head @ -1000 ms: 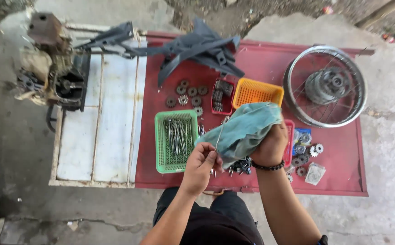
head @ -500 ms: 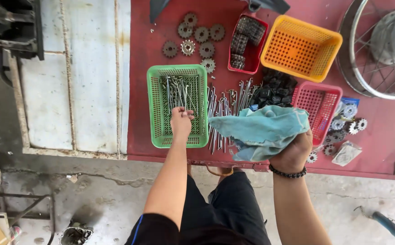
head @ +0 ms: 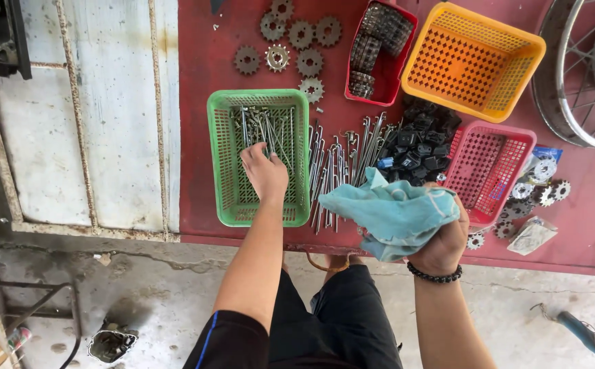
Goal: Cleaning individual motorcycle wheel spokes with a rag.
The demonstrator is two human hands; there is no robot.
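My left hand (head: 264, 172) reaches into the green basket (head: 219, 157), fingertips down among the thin metal rods (head: 270, 126) lying in it. The back of the hand hides whether a rod is pinched. My right hand (head: 442, 240), with a black bead bracelet, holds a crumpled teal cloth (head: 393, 212) over the front edge of the red table (head: 195, 68). More loose rods (head: 338, 160) lie on the table between the green basket and the cloth.
A pile of black parts (head: 420, 143), a pink basket (head: 489, 167), an orange basket (head: 471, 58) and a red basket of chains (head: 379, 48) sit beyond. Sprockets (head: 297, 44), small gears (head: 540, 188), a spoked wheel (head: 584, 82) and a white panel (head: 85, 116) surround them.
My left hand left the cloth and went left into the green basket, then a little deeper in. The view has come closer to the table; the right hand keeps the cloth.
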